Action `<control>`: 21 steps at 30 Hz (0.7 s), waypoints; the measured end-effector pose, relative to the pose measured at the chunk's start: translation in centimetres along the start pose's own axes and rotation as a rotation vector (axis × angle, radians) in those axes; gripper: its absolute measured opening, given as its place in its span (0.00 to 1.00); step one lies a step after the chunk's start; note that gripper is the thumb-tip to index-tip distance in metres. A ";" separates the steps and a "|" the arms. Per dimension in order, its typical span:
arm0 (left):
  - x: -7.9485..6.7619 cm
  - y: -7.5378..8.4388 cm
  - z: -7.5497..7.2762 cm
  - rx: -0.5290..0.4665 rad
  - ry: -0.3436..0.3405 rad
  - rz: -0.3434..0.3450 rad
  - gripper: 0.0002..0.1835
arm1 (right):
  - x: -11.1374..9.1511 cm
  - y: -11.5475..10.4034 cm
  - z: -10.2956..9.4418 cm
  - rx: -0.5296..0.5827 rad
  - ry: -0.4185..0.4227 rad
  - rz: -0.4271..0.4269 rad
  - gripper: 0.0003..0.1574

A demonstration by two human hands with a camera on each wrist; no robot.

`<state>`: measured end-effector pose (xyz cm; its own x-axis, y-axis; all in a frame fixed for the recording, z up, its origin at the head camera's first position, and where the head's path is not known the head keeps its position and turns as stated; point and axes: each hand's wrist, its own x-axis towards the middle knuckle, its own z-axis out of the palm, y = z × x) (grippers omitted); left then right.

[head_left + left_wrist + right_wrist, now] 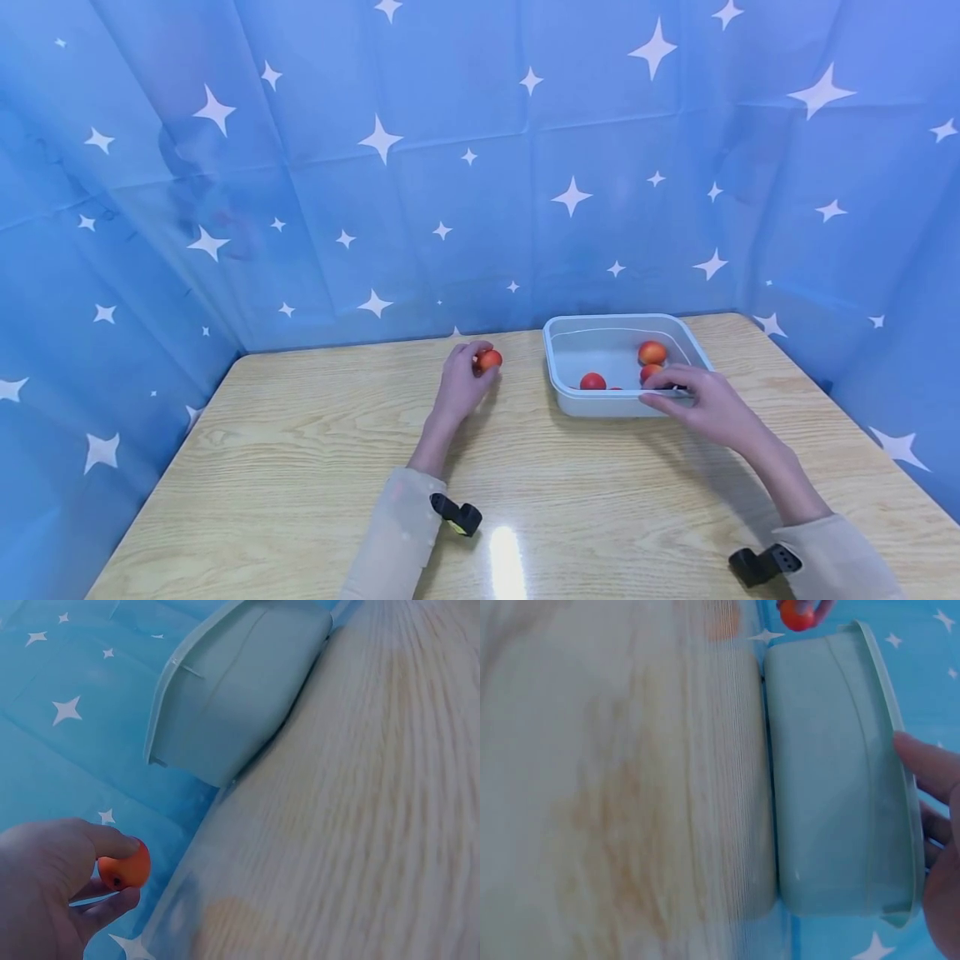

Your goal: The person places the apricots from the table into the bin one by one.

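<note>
My left hand [463, 387] pinches a small red-orange fruit [490, 360] between thumb and fingers, left of a pale blue plastic box [607, 406]. In the left wrist view the same fruit [127, 868] shows a dark spot at one end. My right hand [705, 406] grips the box's front rim, its thumb outside and its fingers inside. The right wrist view shows that thumb [922, 761] at the rim, with the other fingers partly hidden behind it. Several red fruits lie in the box, among them an orange-red one [652, 352] and a red one [592, 382].
The box stands near the back edge of a wooden table [300, 442]. Behind and beside the table hangs a blue curtain [465, 192] with white stars. Each wrist wears a black camera, one of them [457, 514] on the left sleeve.
</note>
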<state>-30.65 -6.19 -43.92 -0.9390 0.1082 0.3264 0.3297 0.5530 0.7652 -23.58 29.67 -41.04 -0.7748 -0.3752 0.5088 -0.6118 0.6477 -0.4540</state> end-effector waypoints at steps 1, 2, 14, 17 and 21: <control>0.0 0.2 0.0 -0.011 0.002 0.003 0.19 | 0.0 0.0 0.0 -0.001 0.000 0.000 0.14; 0.1 0.3 0.0 -0.018 0.003 0.006 0.19 | 0.0 -0.1 0.0 0.000 0.000 0.002 0.14; 0.2 2.2 0.1 -0.089 0.017 0.020 0.20 | -0.1 0.0 0.0 -0.014 -0.005 0.005 0.14; 0.1 3.0 0.1 -0.106 0.013 0.024 0.20 | -0.1 0.0 0.0 -0.010 -0.003 0.000 0.14; 0.1 3.9 0.1 -0.130 0.011 0.051 0.19 | -0.1 0.0 0.0 -0.012 -0.003 0.001 0.13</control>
<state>-29.46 -3.98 -40.95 -0.9197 0.1240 0.3725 0.3878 0.4349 0.8127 -23.56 29.72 -41.08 -0.7759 -0.3769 0.5059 -0.6091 0.6562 -0.4454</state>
